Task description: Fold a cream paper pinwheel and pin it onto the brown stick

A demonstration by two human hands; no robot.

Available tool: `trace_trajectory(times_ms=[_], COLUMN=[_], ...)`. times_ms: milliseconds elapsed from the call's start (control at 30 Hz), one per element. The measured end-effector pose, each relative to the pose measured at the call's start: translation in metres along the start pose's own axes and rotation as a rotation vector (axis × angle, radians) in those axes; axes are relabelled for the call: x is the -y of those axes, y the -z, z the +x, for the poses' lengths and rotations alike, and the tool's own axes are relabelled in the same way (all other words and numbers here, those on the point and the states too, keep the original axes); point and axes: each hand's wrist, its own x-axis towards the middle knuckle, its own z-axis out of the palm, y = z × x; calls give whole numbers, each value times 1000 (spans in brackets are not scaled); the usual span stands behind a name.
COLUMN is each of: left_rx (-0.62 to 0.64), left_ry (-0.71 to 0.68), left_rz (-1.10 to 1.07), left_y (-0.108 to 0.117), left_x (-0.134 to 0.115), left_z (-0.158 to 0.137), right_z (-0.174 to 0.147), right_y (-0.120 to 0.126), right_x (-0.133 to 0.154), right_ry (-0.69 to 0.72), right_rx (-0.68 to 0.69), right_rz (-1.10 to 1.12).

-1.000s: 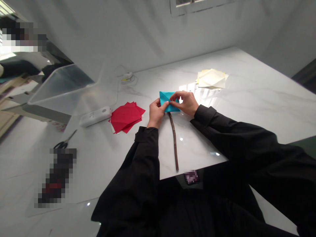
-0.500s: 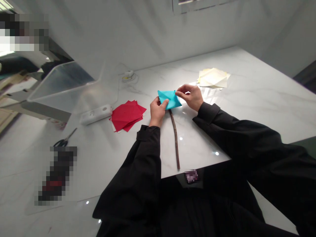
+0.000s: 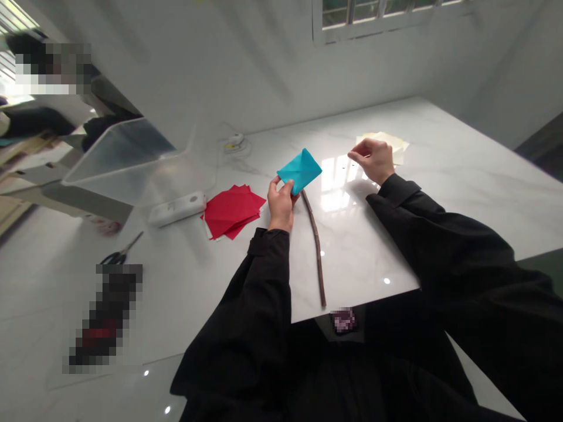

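My left hand (image 3: 280,205) holds a blue sheet of paper (image 3: 301,171) by its lower corner, thumb on top and fingers behind. The sheet is tilted above the table, with creases across its face. Away to the right, my right hand (image 3: 376,159) is closed in a pinch; whatever may be between its fingertips is too small to make out. It partly covers a stack of pale yellow paper (image 3: 398,149). Below the blue paper a thin brown stick (image 3: 317,246) lies on the table, its far end close to my left hand.
Red paper sheets (image 3: 233,211) lie left of my left hand, beside a white power strip (image 3: 178,210). Scissors (image 3: 123,249) and a clear plastic bin (image 3: 127,170) are further left. A small cable bundle (image 3: 235,142) sits near the wall. Another person (image 3: 35,120) is at far left.
My right hand has let go of the blue paper's edge and moved right, toward the yellow stack. The blue paper has turned in my left hand, one corner now pointing up.
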Motion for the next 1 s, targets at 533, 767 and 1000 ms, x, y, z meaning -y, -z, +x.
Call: trace_trajectory(times_ms=[533,767,1000], left_rx=[8,79,141], left_ry=[23,-116,-212], left_rz=[16,84,204], left_y=[-1,3,1], left_x=[-8,6,12], left_z=[-11,-4,4], right_z=[-11,-34,-52], right_y=[-6,-27,-55], right_x=[-6,47,64], right_ry=[-61,-135,-234], right_rx=[106,203,263], right_rz=[-234,403,610])
